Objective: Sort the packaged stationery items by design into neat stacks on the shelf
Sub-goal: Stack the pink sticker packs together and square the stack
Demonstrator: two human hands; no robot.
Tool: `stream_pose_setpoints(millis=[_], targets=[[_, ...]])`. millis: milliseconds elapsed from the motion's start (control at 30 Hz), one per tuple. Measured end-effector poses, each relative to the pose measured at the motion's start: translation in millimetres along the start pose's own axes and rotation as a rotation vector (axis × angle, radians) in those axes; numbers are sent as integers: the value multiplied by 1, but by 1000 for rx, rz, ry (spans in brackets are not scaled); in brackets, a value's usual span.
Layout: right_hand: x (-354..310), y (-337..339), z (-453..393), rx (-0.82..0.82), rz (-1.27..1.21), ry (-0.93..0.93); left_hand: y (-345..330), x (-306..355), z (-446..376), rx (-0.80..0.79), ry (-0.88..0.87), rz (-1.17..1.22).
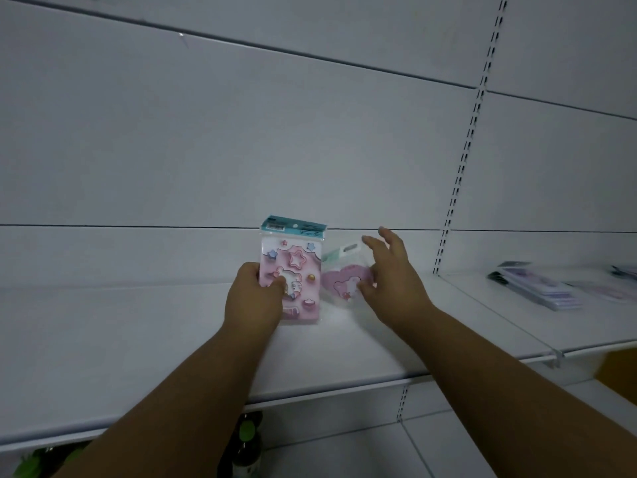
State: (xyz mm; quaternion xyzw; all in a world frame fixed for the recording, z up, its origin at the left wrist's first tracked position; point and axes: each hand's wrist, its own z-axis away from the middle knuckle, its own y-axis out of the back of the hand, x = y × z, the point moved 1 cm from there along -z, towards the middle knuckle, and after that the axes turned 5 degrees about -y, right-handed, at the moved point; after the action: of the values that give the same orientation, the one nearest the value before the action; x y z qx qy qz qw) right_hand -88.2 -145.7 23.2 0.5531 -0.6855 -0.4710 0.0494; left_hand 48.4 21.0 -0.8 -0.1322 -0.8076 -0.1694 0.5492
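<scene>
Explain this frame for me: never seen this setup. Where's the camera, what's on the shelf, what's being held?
There is no robot here, only a person's two bare hands. The single picture comes from a wide-angle camera on the person's head, looking forward and down. The left hand grips a pink star-design pack with a teal header, held upright over the white shelf. The right hand, fingers spread, touches a blurred pink heart-design pack beside it; whether it grips it is unclear. Further right, on the neighbouring shelf section, lies a stack of purple packs.
</scene>
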Motion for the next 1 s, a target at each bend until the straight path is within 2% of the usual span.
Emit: stream_pose_setpoints(millis=[167, 333, 600, 767, 1000], targets=[[24, 36, -9, 101, -167, -139, -37, 23, 11, -51, 22, 117], [85, 89, -7, 147, -309, -316, -110, 50, 26, -158, 22, 207], [246, 231, 13, 337, -203, -396, -301, 97, 72, -322, 17, 304], [346, 316, 11, 379, -184, -442, -423, 141, 98, -308, 20, 356], [446, 355, -22, 353, -289, -545, -528, 165, 100, -294, 26, 351]])
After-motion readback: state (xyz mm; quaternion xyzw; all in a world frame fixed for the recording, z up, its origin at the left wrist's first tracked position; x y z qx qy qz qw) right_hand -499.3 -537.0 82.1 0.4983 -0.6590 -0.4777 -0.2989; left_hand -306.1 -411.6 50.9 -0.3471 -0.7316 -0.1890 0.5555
